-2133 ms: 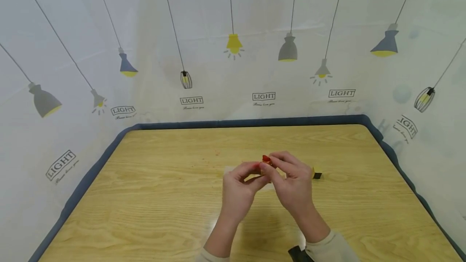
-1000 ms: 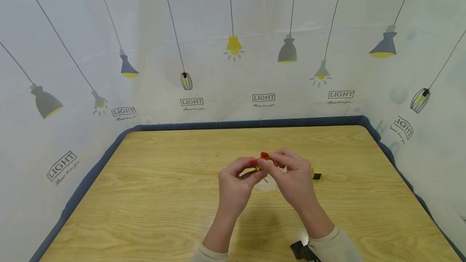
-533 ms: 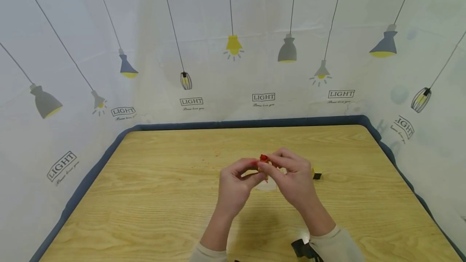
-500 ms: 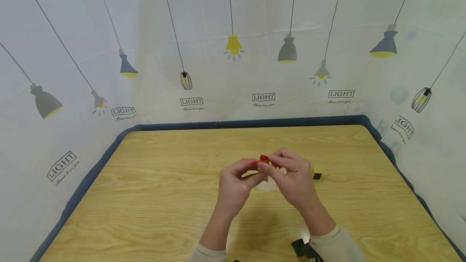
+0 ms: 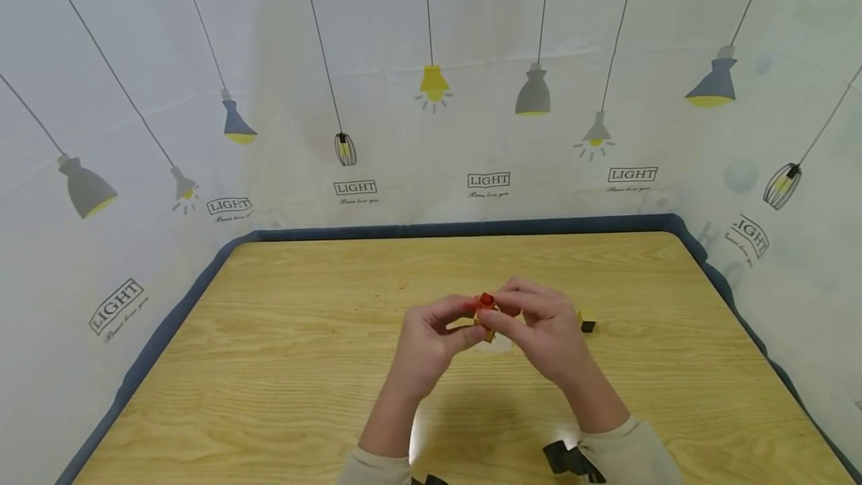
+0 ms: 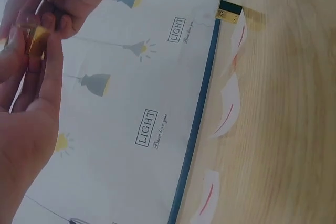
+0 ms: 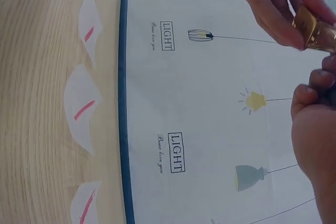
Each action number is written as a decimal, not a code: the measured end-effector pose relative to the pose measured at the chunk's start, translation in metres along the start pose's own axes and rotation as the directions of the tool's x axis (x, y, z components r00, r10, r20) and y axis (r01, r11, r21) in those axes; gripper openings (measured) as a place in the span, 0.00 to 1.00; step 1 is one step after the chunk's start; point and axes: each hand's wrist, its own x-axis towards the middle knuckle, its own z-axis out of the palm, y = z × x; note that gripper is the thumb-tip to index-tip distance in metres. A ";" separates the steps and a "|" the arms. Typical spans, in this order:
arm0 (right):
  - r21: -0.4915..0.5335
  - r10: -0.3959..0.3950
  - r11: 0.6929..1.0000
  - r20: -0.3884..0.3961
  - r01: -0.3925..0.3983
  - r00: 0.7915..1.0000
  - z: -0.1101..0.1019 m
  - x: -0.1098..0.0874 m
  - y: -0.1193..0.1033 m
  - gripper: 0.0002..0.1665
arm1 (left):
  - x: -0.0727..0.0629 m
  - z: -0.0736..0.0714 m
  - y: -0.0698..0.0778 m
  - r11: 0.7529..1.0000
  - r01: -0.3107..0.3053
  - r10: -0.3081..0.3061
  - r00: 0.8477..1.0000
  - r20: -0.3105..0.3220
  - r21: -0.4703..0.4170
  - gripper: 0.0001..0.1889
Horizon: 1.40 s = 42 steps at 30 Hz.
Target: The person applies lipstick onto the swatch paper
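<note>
A lipstick with a red top and a gold case [image 5: 487, 301] is held up above the table between my two hands. My left hand [image 5: 426, 346] pinches it between thumb and forefinger from the left; red smears mark those fingertips. From the right, my right hand [image 5: 554, 329] pinches the same lipstick just below its red top. In the left wrist view the gold case [image 6: 38, 41] shows between the fingers. The right wrist view has the gold case [image 7: 317, 31] at its right edge. My fingers cover much of the lipstick.
Several white paper pieces [image 6: 229, 107] with red streaks lie on the wooden table [image 5: 289, 365]. A gold piece with a black end [image 5: 587, 325] stands right of my hands. Faint red specks [image 5: 402, 285] dot the table. A lamp-printed sheet [image 5: 404, 21] surrounds it.
The lipstick has tipped and come down slightly, showing more of its gold case. My hands have shifted slightly lower, both keeping their pinch. The gold-and-black piece has stayed put.
</note>
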 end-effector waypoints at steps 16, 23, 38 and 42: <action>-0.159 -0.002 0.987 -0.159 -0.024 0.987 0.008 0.001 -0.008 0.09 | -0.004 0.024 -0.003 0.974 -0.151 0.186 0.959 -0.216 0.166 0.12; -0.218 -0.085 0.974 -0.077 0.067 0.993 0.005 0.001 -0.006 0.08 | -0.005 0.010 -0.003 0.989 -0.105 0.115 0.990 -0.085 0.108 0.14; 0.089 -0.229 0.972 0.185 0.216 0.956 -0.003 0.006 -0.007 0.03 | -0.004 -0.015 -0.013 0.979 -0.151 0.184 0.943 0.277 -0.134 0.22; 0.152 -0.147 0.983 0.305 0.104 0.941 -0.011 0.006 -0.007 0.08 | -0.004 -0.017 -0.013 0.969 -0.154 0.214 0.915 0.341 -0.194 0.24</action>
